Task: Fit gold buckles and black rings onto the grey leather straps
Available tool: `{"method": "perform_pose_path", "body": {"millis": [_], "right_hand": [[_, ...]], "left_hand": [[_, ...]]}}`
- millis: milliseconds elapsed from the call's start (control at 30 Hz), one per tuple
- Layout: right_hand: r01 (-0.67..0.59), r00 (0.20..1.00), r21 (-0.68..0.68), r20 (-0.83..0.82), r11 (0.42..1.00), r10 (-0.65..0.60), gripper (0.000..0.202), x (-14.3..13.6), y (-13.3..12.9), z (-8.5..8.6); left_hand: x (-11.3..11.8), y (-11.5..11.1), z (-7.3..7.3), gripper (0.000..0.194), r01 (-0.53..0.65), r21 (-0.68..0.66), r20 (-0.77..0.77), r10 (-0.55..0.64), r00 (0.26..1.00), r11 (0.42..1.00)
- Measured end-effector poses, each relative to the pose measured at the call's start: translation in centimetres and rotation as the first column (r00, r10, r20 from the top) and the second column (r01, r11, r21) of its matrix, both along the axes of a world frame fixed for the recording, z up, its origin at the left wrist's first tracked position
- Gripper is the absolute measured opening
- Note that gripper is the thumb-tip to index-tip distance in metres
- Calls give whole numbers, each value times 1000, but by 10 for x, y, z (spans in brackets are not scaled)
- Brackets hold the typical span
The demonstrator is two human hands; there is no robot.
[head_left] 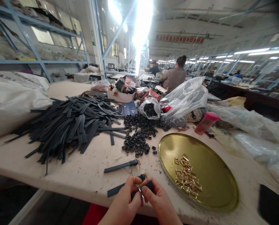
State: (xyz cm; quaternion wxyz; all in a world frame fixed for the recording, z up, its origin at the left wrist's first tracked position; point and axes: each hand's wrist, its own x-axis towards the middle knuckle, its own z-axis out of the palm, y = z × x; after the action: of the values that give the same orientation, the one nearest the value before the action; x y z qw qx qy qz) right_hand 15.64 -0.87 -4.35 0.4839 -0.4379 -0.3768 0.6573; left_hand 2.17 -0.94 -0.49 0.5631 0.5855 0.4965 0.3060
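Note:
At the table's near edge my left hand [129, 198] and my right hand [158, 200] meet, fingers closed in a pinch. Between them is a short black strap [148, 186] with a shiny metal buckle [140, 190]; my fingers hide much of both. Just beyond, partly behind my left hand, lies a strap [116, 190] with a gold buckle at its end. Farther up, a buckled strap [120, 166] rests flat on the table. To the right, a round gold tray [214, 175] holds a heap of gold buckles [188, 179].
Many loose black strips [76, 125] are piled at left beside a white sack [10, 103]. Small black loops [137, 140] spread mid-table near a bag of loops [150, 110]. A pink-lidded jar [206, 123] stands behind the tray; a dark flat object [272, 204] lies right. A person [175, 76] sits beyond.

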Motion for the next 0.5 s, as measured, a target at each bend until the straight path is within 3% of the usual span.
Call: {"method": "perform_pose_path", "body": {"millis": [100,233,500], "right_hand": [[45,989,-50,-140,998,-52,42,-2,-6,12],[-48,954,-207,-298,977,-17,25,-3,-12,19],[-281,872,-236,-468,930,145,31,-3,-32,7]], "left_hand": [[-3,0,-8,14,-17,-47,39,19,999,999],[-7,-5,-12,15,-43,-36,2,43,999,998],[-11,-24,10,11,-1,92,-377,35,925,996]]}}
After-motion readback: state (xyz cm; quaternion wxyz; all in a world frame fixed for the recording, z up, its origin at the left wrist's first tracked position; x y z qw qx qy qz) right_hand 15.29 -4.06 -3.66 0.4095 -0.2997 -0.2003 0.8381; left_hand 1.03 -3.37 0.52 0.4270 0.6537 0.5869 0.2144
